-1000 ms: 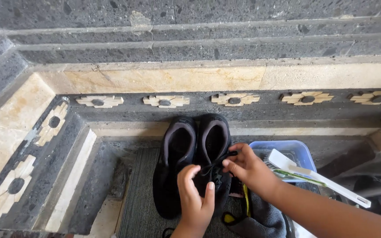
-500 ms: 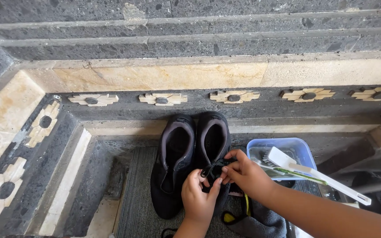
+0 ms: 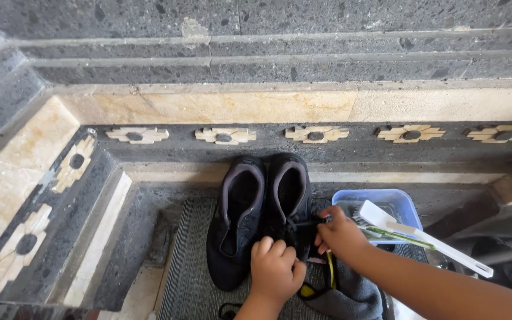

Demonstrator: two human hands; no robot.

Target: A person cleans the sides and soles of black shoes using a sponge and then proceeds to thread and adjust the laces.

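Observation:
Two black shoes stand side by side on a dark ribbed mat point(image 3: 191, 278), heels toward the stone wall. The left shoe point(image 3: 235, 219) lies untouched. Both hands work at the laces of the right shoe point(image 3: 288, 189). My left hand point(image 3: 275, 269) is curled into a fist over the lace area near the shoe's tongue. My right hand point(image 3: 340, 234) pinches a black lace point(image 3: 309, 223) pulled sideways from the shoe.
A blue plastic tub point(image 3: 380, 204) sits to the right of the shoes with a white-handled brush point(image 3: 422, 237) resting across it. A grey cloth point(image 3: 351, 296) with yellow trim lies below my hands. Patterned stone ledges enclose the mat at the back and left.
The view has shifted slightly. My left hand has closed into a tighter fist over the laces, and my right hand has moved a little to the right, drawing the lace out.

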